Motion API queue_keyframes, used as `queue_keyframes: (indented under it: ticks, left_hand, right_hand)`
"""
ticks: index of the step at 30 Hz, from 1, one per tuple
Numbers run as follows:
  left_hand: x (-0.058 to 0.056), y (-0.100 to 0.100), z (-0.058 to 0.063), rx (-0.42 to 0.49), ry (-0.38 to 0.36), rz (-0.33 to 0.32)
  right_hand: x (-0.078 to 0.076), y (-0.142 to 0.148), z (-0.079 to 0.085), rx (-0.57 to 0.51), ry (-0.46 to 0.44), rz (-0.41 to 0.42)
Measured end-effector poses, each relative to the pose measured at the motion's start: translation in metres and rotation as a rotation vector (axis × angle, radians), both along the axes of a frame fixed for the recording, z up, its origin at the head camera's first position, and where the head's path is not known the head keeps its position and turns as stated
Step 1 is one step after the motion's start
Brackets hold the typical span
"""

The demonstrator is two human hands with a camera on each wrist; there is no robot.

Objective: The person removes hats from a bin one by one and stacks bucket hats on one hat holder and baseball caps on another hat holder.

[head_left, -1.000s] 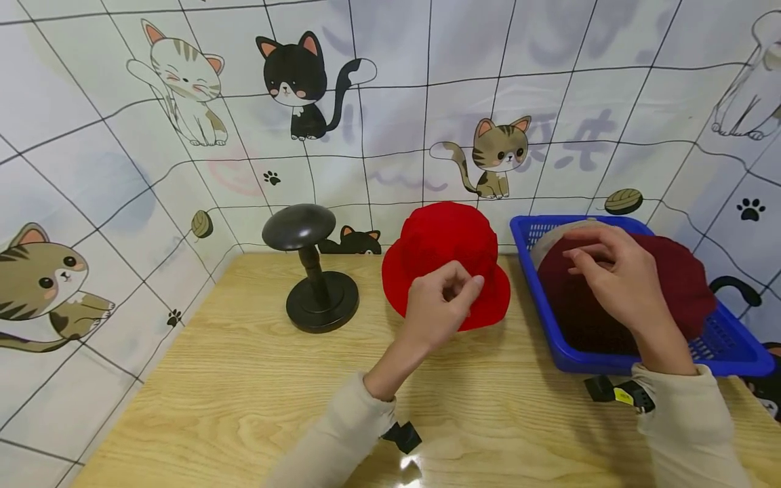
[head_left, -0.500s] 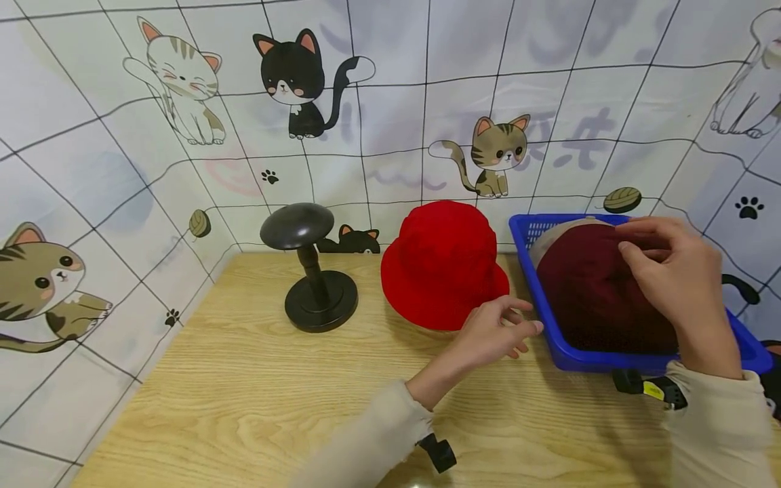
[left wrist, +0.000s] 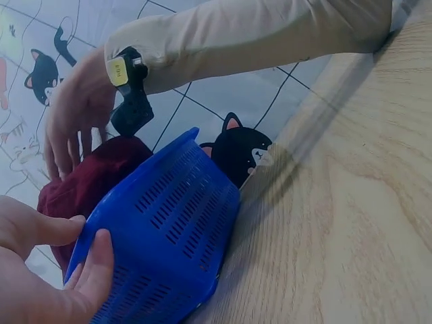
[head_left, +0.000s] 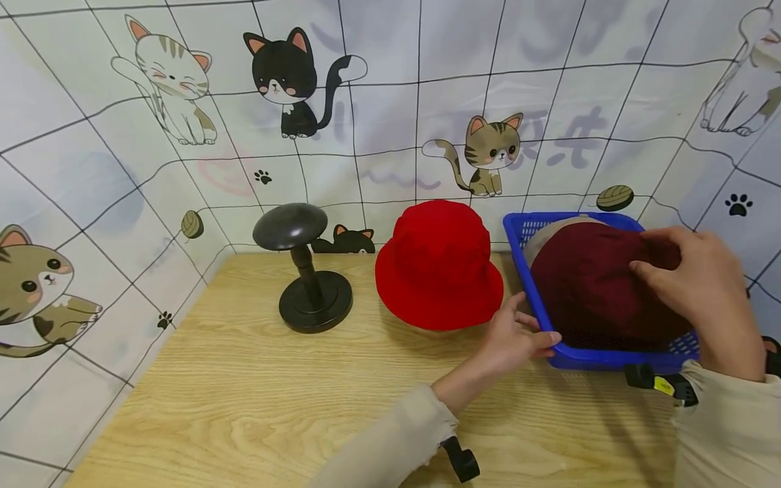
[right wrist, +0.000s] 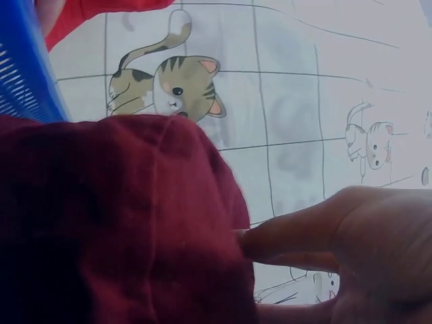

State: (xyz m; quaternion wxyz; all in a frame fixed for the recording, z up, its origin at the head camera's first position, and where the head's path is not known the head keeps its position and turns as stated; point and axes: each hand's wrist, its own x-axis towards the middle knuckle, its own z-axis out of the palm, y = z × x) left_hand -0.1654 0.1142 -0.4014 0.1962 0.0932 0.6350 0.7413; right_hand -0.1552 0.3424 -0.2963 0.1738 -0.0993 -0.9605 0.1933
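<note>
In the head view a maroon hat [head_left: 588,285] lies in a blue plastic basket [head_left: 616,359]. My left hand [head_left: 512,335] pinches the basket's near left corner rim, and the left wrist view shows the thumb [left wrist: 62,231] on one side and fingers on the other. My right hand [head_left: 702,278] is over the right part of the hat, thumb and fingers spread apart. A fingertip appears to touch the cloth in the right wrist view. A red bucket hat [head_left: 442,271] sits on the table just left of the basket.
A black mushroom-shaped hat stand [head_left: 311,291] rises from the wooden table [head_left: 293,407], left of the red hat. A beige hat [head_left: 549,237] shows behind the maroon one. Cat-printed cloth [head_left: 390,102] walls the back and sides.
My left hand has moved right, from in front of the red hat to the basket's rim, and taken hold of it. My right hand has shifted right over the maroon hat.
</note>
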Motion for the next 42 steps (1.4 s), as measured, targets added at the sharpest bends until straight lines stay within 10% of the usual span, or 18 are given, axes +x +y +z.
queue_keyframes:
  ticks: [12, 28, 42]
  left_hand:
    - [-0.002, 0.001, -0.009, 0.195, -0.071, 0.006]
    - [-0.003, 0.001, -0.013, 0.180, -0.095, 0.031]
    - [-0.004, -0.001, -0.011, 0.172, -0.100, 0.000]
  right_hand:
    - [-0.008, 0.002, -0.006, -0.121, 0.046, -0.101]
    - [-0.014, -0.002, -0.012, -0.329, 0.207, -0.271]
    - [-0.014, -0.014, -0.013, -0.457, 0.557, -0.315]
